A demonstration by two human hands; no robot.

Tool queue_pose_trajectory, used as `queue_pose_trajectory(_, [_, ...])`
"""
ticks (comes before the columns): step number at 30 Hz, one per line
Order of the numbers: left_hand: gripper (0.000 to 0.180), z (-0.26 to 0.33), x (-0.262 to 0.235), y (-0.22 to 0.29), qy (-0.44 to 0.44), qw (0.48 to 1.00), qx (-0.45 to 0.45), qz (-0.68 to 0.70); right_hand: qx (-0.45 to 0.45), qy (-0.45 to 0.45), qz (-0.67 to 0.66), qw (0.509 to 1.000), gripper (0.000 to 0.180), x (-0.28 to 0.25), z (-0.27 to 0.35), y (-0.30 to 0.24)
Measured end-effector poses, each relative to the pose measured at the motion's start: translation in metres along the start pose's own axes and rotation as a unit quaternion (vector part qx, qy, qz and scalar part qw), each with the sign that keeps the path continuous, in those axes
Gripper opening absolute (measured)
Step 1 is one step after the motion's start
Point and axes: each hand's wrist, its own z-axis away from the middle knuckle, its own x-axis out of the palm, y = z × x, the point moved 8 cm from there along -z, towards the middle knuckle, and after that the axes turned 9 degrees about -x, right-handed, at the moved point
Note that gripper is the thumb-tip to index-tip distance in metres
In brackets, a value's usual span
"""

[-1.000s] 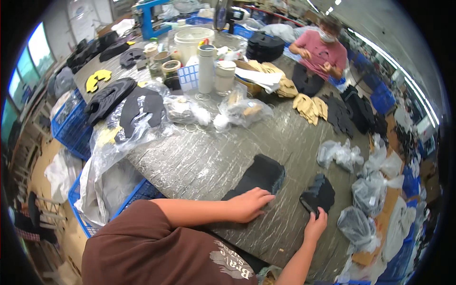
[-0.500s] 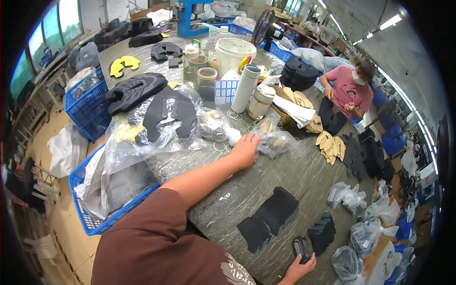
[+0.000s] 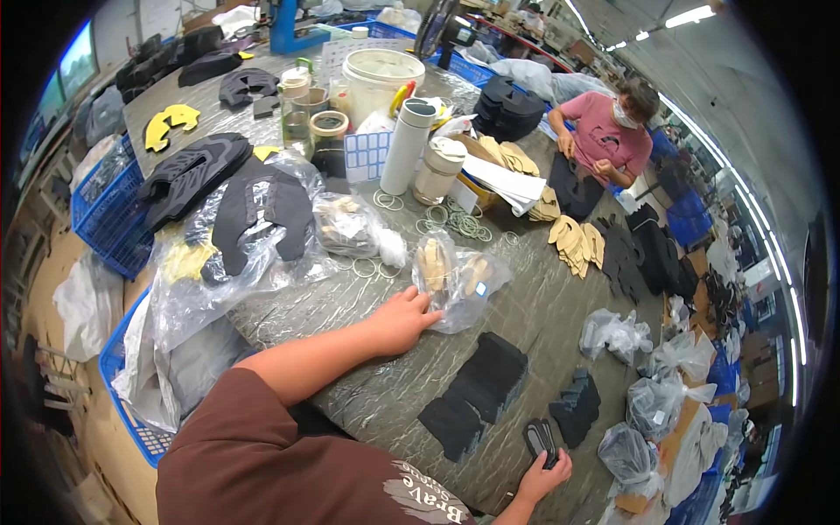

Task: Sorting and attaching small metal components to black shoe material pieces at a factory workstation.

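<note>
My left hand (image 3: 402, 324) reaches across the table with its fingers closed on the near left edge of a clear plastic bag (image 3: 462, 293). Tan cut pieces show inside that bag. Low on the right, my right hand (image 3: 546, 475) holds a small stack of black oblong pieces (image 3: 537, 437) with light edges. Beside this stack lies a pile of dark cut pieces (image 3: 576, 409). Two touching stacks of black pieces (image 3: 492, 374) lie between my hands. Another plastic bag (image 3: 350, 226) with tan contents rests just beyond my left hand.
Greenish rubber bands (image 3: 459, 220) lie behind the bag, near a white tumbler (image 3: 409, 147) and a white bucket (image 3: 382, 83). Black shaped panels (image 3: 261, 210) cover the left side. Several plastic bags (image 3: 630, 459) line the right edge. A person (image 3: 605, 136) works at the far right.
My left hand has drawn the plastic bag nearer, uncovering rubber bands behind it. My right hand still holds the black pieces. The whole view has shifted a little.
</note>
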Motion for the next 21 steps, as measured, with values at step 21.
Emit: queue_pose_trajectory(21, [0.04, -0.011, 0.0, 0.003, 0.044, 0.992, 0.056, 0.101, -0.046, 0.001, 0.037, 0.998, 0.032, -0.007, -0.003, -0.005])
